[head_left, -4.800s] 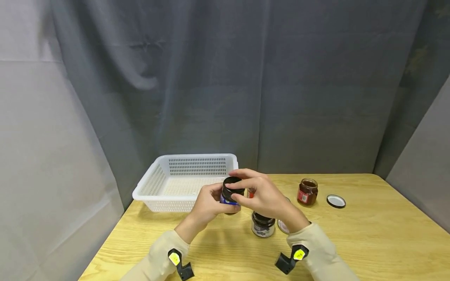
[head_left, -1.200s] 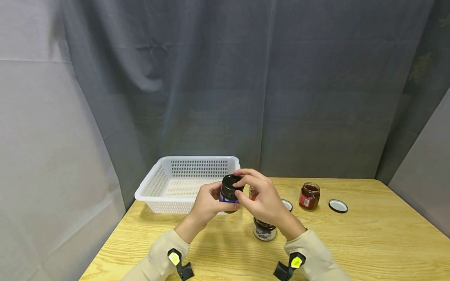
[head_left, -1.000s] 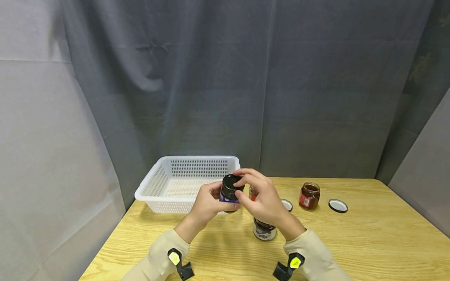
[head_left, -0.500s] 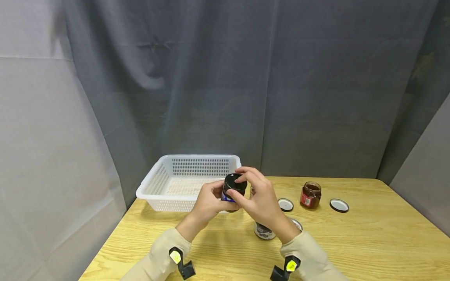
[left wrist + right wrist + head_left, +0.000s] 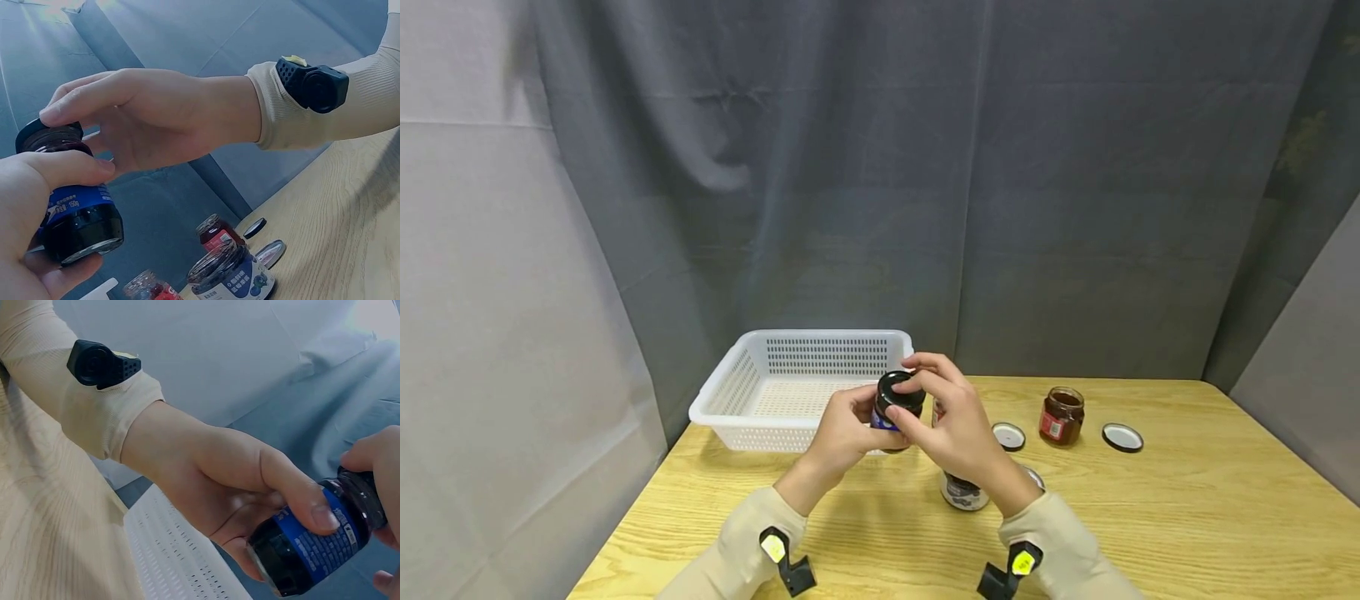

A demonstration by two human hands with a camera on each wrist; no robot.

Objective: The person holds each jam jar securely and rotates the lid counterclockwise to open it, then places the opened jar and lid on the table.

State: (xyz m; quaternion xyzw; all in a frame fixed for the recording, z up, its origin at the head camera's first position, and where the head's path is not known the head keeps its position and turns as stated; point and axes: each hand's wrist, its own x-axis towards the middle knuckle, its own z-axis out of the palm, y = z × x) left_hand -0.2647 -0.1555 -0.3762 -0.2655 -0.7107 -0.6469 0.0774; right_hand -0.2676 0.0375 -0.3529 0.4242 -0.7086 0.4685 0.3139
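My left hand [image 5: 842, 433] grips a glass jar [image 5: 84, 219] with a blue label, holding it above the table in front of the basket. A black lid [image 5: 901, 392] is at the jar's mouth, and a strip of glass neck shows beneath it in the left wrist view. My right hand [image 5: 951, 417] pinches the lid with thumb and fingers from the right. Below the right wrist stands a blueberry jam jar [image 5: 234, 275] without a lid. A small jar with a red label [image 5: 153, 289] is mostly hidden behind the right hand in the head view.
A white perforated basket [image 5: 752, 423] stands at the back left. A lidless red-labelled jar [image 5: 1062, 417] stands at the right. Upturned lids lie near it: one lid [image 5: 1122, 437] to its right, another lid [image 5: 1008, 437] to its left, and a third lid [image 5: 1034, 477] half hidden.
My right hand's fingers have shifted around the lid, and its wrist has swung slightly left and down, uncovering lids on the table. My left hand keeps its hold on the jar.
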